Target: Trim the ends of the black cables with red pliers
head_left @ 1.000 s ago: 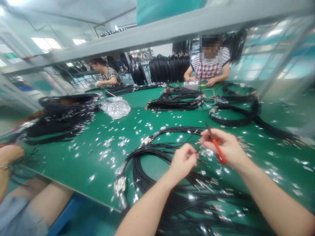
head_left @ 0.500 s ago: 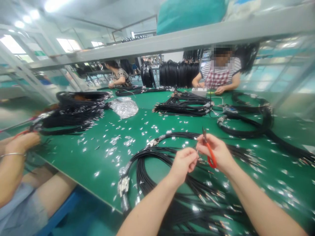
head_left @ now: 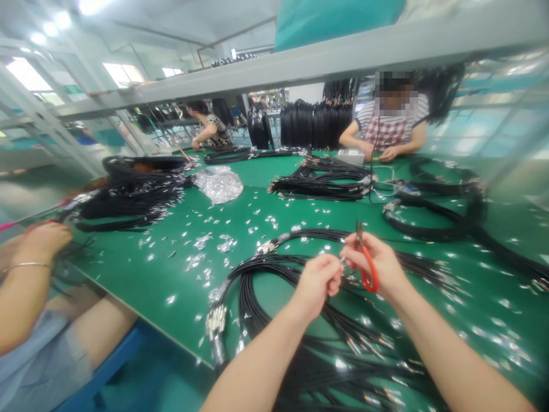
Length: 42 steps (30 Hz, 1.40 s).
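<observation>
My left hand (head_left: pixel 318 280) is closed in a pinch on the end of a thin black cable, just above a big coil of black cables (head_left: pixel 274 292) on the green table (head_left: pixel 171 274). My right hand (head_left: pixel 377 264) is wrapped round small red-handled pliers (head_left: pixel 366 264), jaws pointing up, and its fingertips meet the left hand's at the cable end. The two hands touch.
Small silvery scraps litter the table. More black cable bundles (head_left: pixel 128 194) (head_left: pixel 321 180) (head_left: pixel 433 212) and a clear plastic bag (head_left: pixel 218 184) lie further back. A person's arm (head_left: pixel 26 280) is at my left; two other people (head_left: pixel 394 129) (head_left: pixel 210 129) work across the table. A grey shelf beam (head_left: pixel 300 63) runs overhead.
My hands have come closer together, fingertips now touching at the cable end. The view has shifted slightly. The arm of the person at my left has come further into view.
</observation>
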Each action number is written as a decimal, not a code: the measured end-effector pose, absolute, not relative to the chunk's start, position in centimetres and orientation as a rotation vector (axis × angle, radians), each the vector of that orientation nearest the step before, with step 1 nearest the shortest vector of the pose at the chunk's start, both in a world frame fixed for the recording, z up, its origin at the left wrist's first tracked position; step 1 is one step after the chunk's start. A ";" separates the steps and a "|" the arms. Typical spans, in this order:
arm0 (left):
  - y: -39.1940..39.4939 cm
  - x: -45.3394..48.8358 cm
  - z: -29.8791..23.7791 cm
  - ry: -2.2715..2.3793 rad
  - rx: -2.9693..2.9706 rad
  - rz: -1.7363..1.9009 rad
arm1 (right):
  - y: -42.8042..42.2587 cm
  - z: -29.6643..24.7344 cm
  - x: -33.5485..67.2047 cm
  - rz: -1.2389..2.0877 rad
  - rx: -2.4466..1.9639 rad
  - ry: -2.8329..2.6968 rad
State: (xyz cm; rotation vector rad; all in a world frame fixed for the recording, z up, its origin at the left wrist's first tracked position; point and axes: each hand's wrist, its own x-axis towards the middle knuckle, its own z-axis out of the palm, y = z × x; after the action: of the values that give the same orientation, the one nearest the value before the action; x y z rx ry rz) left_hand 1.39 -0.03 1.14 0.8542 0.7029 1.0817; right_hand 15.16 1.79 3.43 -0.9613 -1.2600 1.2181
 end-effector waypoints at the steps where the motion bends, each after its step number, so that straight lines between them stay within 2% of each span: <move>1: 0.0 1.4 1.1 0.715 0.863 1.086 | 1.7 3.4 15.1 1.208 -0.965 -1.258; 6: -0.3 1.9 0.9 0.845 0.939 1.127 | 1.6 3.5 15.0 1.131 -0.983 -1.333; 12: -0.6 1.9 0.4 1.159 1.577 1.428 | 1.5 3.8 14.8 1.037 -1.033 -1.364; 16: -0.3 1.1 0.6 1.201 1.745 1.414 | 1.2 3.5 14.5 0.995 -1.051 -1.418; 19: 0.0 0.8 0.9 1.179 1.635 1.328 | 1.1 3.3 14.4 0.939 -1.057 -1.484; 26: 0.4 0.8 1.5 0.875 0.927 1.007 | 1.0 3.9 14.5 0.918 -1.000 -1.602; 31: 0.8 0.4 1.1 0.743 0.827 1.000 | 1.5 3.6 15.1 0.979 -1.028 -1.596; 38: 1.1 0.0 1.5 0.756 0.779 1.171 | 2.1 3.0 16.6 0.514 -1.206 -2.107; 42: 1.0 0.2 1.5 0.783 0.789 1.225 | 2.1 2.6 16.4 0.316 -1.226 -2.210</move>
State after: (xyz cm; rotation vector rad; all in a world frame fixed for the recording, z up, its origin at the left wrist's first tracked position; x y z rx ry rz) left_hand 0.21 0.97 1.50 0.7887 0.7826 1.2249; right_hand 16.38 2.09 2.58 -1.2263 -2.2104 0.3155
